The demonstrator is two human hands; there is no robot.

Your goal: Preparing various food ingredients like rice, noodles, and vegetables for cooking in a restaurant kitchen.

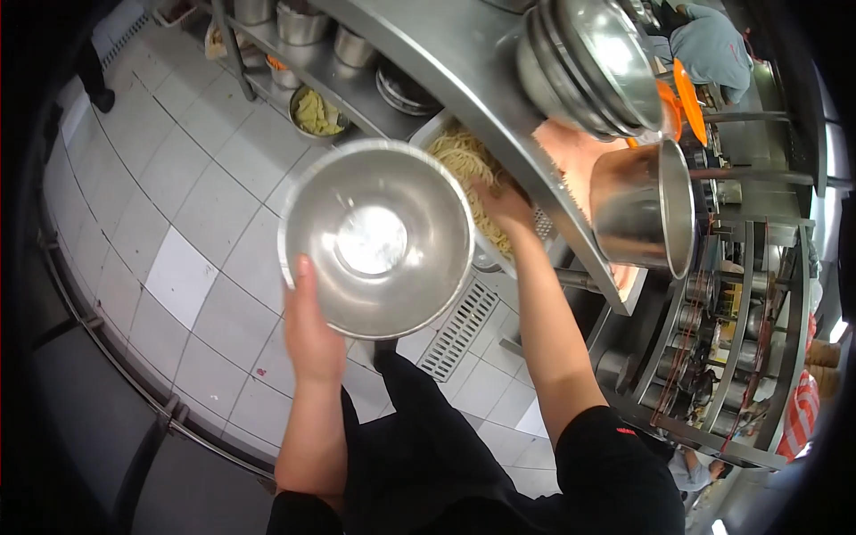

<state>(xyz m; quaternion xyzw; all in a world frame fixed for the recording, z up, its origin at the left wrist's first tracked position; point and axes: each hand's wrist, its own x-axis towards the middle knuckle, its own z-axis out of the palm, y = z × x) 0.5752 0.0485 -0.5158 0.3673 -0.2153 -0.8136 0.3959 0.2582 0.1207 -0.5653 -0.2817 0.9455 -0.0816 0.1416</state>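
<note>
My left hand (pixel 314 334) grips a large stainless steel bowl (pixel 419 285) by its near left rim, thumb over the edge. Only a bright reflection shows on the bowl's bare inside. Under the edge of the steel counter, my right hand (pixel 505 207) reaches into a pale bin (pixel 492 253) of thick yellowish noodles (pixel 455 152). Its fingers curl into the noodles, and their tips are partly hidden there. The bowl's far right side overlaps part of the bin in my view.
Stacked steel bowls (pixel 580 67) and a deep pot (pixel 629 201) stand on the counter (pixel 428 53). A lower shelf holds pots and a bowl of pale green-yellow pieces (pixel 316 114). A drain grate (pixel 459 332) lies in the tiled floor. Other people (pixel 711 49) stand farther off.
</note>
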